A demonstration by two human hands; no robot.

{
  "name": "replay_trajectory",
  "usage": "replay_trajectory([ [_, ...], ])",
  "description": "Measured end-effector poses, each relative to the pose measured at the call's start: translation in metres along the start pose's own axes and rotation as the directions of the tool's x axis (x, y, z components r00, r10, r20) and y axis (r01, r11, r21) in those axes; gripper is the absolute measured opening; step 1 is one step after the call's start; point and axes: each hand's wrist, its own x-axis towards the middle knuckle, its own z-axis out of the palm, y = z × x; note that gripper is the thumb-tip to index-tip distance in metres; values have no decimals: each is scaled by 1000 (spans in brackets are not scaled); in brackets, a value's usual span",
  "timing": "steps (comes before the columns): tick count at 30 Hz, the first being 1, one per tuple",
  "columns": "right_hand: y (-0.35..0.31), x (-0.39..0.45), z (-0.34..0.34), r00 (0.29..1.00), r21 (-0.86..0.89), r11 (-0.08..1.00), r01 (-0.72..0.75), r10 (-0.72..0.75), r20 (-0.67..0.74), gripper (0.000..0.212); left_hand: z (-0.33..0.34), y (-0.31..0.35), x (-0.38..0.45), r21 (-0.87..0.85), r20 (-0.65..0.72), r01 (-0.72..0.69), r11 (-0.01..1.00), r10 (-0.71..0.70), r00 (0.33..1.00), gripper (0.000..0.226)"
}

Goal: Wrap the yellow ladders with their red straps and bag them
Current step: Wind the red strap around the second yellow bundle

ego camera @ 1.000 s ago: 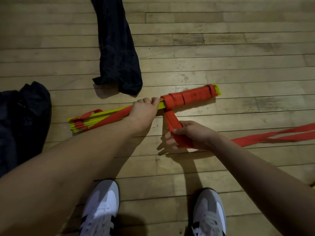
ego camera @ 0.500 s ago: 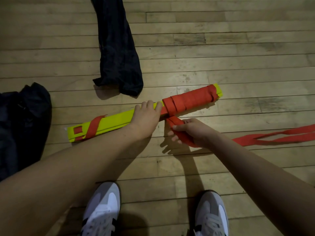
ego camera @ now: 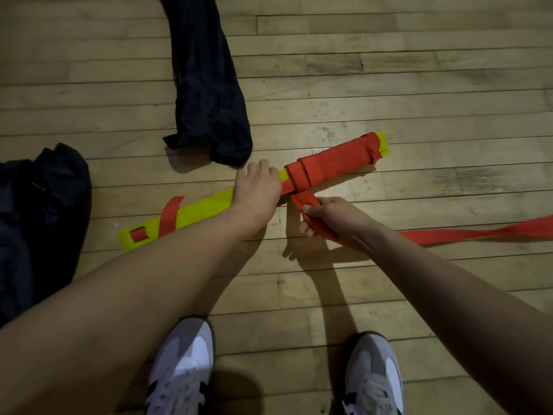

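Note:
The stacked yellow ladder bundle (ego camera: 197, 209) lies slanted on the wooden floor, flat side up. Red strap (ego camera: 332, 163) is wound in several turns round its right half. My left hand (ego camera: 257, 191) grips the bundle at its middle, just left of the windings. My right hand (ego camera: 326, 218) holds the red strap close under the bundle. The strap's loose tail (ego camera: 478, 232) trails off to the right across the floor. A short red strap piece (ego camera: 169, 215) crosses the bundle's left end.
A long black bag (ego camera: 209, 94) lies on the floor behind the bundle, its open end toward me. A second dark bag (ego camera: 39, 211) sits at the left edge. My two white and grey shoes (ego camera: 182, 369) stand at the bottom.
The bundle has rolled from edge-up to flat side up. My right hand has brought the strap closer to the bundle, and the loose tail has shortened slightly.

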Motion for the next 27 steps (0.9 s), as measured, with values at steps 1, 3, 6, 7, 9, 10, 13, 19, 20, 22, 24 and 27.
replay_trajectory([
  [1, -1, 1, 1, 1000, -2, 1000, 2, -2, -3, 12, -1, 0, 2, -6, -8, 7, 1000, -7, 1000, 35],
  [3, -4, 4, 1, 1000, 19, 1000, -3, 3, -12, 13, 0, 1, 4, 1, -35, 10, 1000, -10, 999, 35],
  [6, -6, 6, 0, 1000, 45, 999, -23, 23, 5, 11, -1, 8, 5, 31, -53, 37, 999, -35, 998, 36],
  [7, -5, 6, 0, 999, 46, 998, -31, 30, 18, 11, 0, 11, 5, 52, -50, 27, 998, -25, 998, 35],
  [9, -1, 6, -2, 997, 48, 998, -51, 49, 52, 9, 5, 14, 1, 88, -61, -20, 996, 25, 998, 30],
  [10, 1, 5, -3, 996, 49, 997, -60, 57, 66, 8, 6, 14, -2, 90, -60, -41, 995, 47, 997, 27],
  [13, 7, 2, -5, 994, 83, 993, -80, 74, 76, 8, 14, 7, -11, 85, -102, -104, 991, 112, 988, 39],
  [19, 14, 2, -1, 996, 127, 989, -79, 73, 50, 17, 20, 6, -35, -31, 71, -210, 977, 211, 975, 56],
  [20, 16, 1, 0, 996, 123, 989, -78, 73, 44, 18, 22, 8, -40, -34, 108, -222, 974, 225, 968, 59],
  [22, 21, -2, 2, 996, 168, 982, -83, 78, 35, 20, 23, 11, -49, -58, 159, -246, 967, 252, 954, 61],
  [24, 26, -6, 1, 994, 178, 978, -105, 99, 40, 19, 22, 12, -54, -95, 164, -235, 967, 248, 955, 60],
  [27, 32, -6, -1, 991, 95, 987, -133, 129, 41, 13, 19, 13, -49, -145, 140, -138, 980, 159, 977, 65],
])
